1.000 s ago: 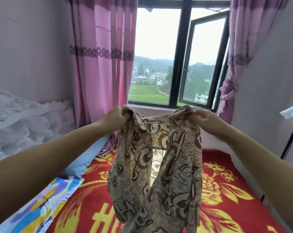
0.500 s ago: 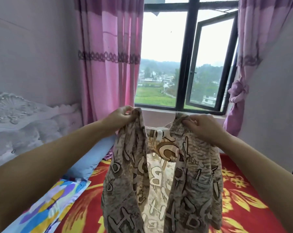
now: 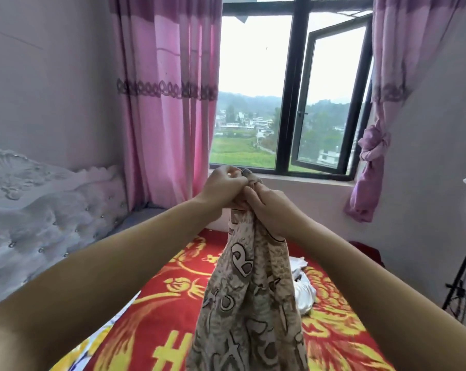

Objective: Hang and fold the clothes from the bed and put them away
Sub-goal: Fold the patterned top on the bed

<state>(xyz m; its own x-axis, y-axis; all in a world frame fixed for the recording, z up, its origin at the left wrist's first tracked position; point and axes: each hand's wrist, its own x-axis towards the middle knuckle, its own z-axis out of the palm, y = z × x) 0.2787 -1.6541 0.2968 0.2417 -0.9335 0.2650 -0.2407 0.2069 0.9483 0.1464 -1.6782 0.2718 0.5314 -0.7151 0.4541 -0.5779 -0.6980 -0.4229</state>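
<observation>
A beige patterned garment point(image 3: 250, 298) with brown letter shapes hangs down in front of me over the bed. My left hand point(image 3: 223, 187) and my right hand point(image 3: 269, 207) are pressed together at its top edge, both gripping the bunched fabric, so it hangs folded in half lengthwise. A white garment point(image 3: 304, 293) lies on the red and yellow blanket point(image 3: 156, 314) behind the hanging cloth, partly hidden by it.
A white tufted headboard point(image 3: 39, 210) stands at the left, pink curtains point(image 3: 167, 103) flank an open window point(image 3: 330, 103) ahead. A black stand point(image 3: 464, 274) leans by the right wall. A colourful pillow edge point(image 3: 90, 349) shows at the lower left.
My hands were apart holding the garment spread by its shoulders; they have come together, bringing the two top corners side by side so the garment hangs doubled.
</observation>
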